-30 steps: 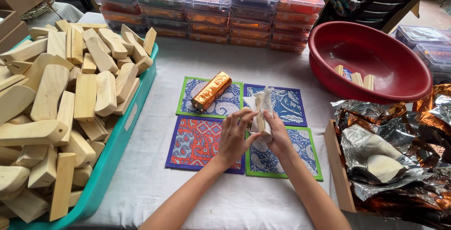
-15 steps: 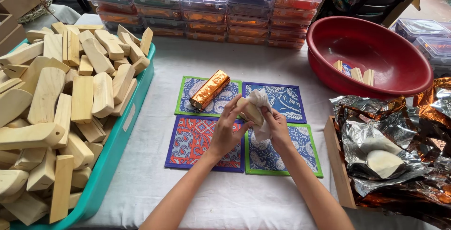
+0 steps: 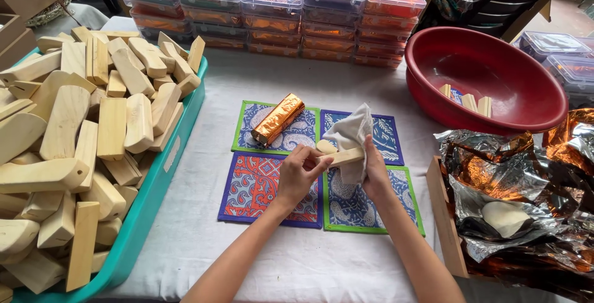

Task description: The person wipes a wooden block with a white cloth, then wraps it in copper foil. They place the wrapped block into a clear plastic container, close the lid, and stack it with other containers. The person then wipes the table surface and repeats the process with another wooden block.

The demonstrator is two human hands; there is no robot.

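I am pinching a small pale wooden block (image 3: 340, 156) between the fingers of my left hand (image 3: 298, 176) and my right hand (image 3: 374, 176), just above the four patterned mats (image 3: 266, 185) at the middle of the white table (image 3: 297, 260). My right fingers are also closing around a white cloth (image 3: 351, 136) that is draping over the block's far end, so that end is hidden. At three o'clock a shallow wooden box (image 3: 442, 216) is holding crumpled copper foil (image 3: 526, 173) with one pale block showing; the frame is cutting off its right side. At nine o'clock a teal tray (image 3: 167, 173) is heaped with bare wooden blocks (image 3: 93, 130). At twelve o'clock a foil-wrapped block (image 3: 278, 119) is lying on a mat. At two o'clock a red basin (image 3: 495, 62) is holding a few blocks. Farthest, lidded clear boxes (image 3: 272, 6) are standing stacked, their contents too blurred to tell.
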